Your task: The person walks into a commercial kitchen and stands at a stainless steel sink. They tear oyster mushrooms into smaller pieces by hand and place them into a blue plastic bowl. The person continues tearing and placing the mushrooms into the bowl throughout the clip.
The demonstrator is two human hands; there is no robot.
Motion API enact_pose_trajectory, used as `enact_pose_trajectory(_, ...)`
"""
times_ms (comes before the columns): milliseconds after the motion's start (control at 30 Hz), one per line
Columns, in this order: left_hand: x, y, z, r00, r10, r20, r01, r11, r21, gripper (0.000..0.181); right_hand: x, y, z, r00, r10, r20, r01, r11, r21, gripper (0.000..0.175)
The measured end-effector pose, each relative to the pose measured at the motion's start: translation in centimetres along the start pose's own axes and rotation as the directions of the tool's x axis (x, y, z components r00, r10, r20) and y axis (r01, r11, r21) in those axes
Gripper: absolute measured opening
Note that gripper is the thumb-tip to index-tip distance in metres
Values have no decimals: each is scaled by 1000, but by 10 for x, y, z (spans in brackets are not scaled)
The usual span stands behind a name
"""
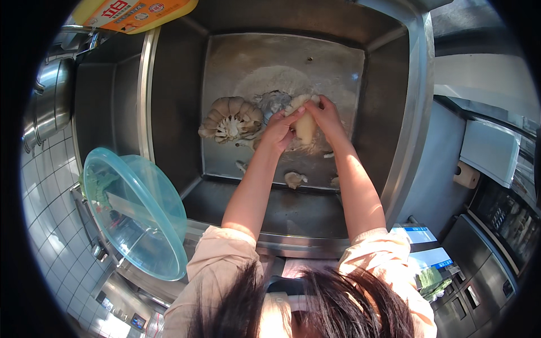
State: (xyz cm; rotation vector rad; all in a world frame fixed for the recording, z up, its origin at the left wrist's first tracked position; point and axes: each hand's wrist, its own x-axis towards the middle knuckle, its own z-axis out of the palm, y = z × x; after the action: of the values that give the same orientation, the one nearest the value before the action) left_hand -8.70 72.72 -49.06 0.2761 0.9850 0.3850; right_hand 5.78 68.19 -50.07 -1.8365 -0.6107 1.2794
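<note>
Both my hands hold a pale oyster mushroom cluster [305, 122] over the floor of a deep stainless-steel sink [270, 55]. My left hand [280, 129] grips its left side, with the thumb near the top. My right hand [325, 112] has its fingers on the upper right edge of the cluster. A large grey-brown oyster mushroom cluster [232, 118] lies to the left on the sink floor. Between it and my hands is a greyish, glistening patch whose nature I cannot tell. A small mushroom piece [294, 180] lies near the sink's front wall, with other small bits around my forearms.
A translucent teal plastic basin [139, 215] stands tilted left of the sink's front edge. Beyond the divider lies a second sink compartment [97, 105]. A yellow detergent jug [135, 14] is at the upper left, above a steel pot [53, 101]. Leafy greens [432, 283] are at the lower right.
</note>
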Motion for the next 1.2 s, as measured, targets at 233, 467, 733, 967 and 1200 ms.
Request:
enact_pose_trajectory(233,-1,1,10,988,-57,141,70,993,-91,30,-3,-3,-5,978,168,126,-210,771,601,19)
enact_pose_trajectory(467,8,4,-4,997,-55,63,58,997,-48,26,19,34,1,986,164,-26,-116,793,598,23)
enact_pose_trajectory(733,3,28,-28,878,207,-432,-140,973,182,22,24,57,-16,924,262,-278,-95,863,497,32)
enact_pose_trajectory(967,22,20,-32,885,256,-389,-180,958,221,16,-13,-12,-8,926,117,360,-368,499,785,35)
enact_pose_trajectory(1200,20,21,-35,887,170,-430,-113,981,155,24,9,33,-17,717,396,-574,3,821,571,36)
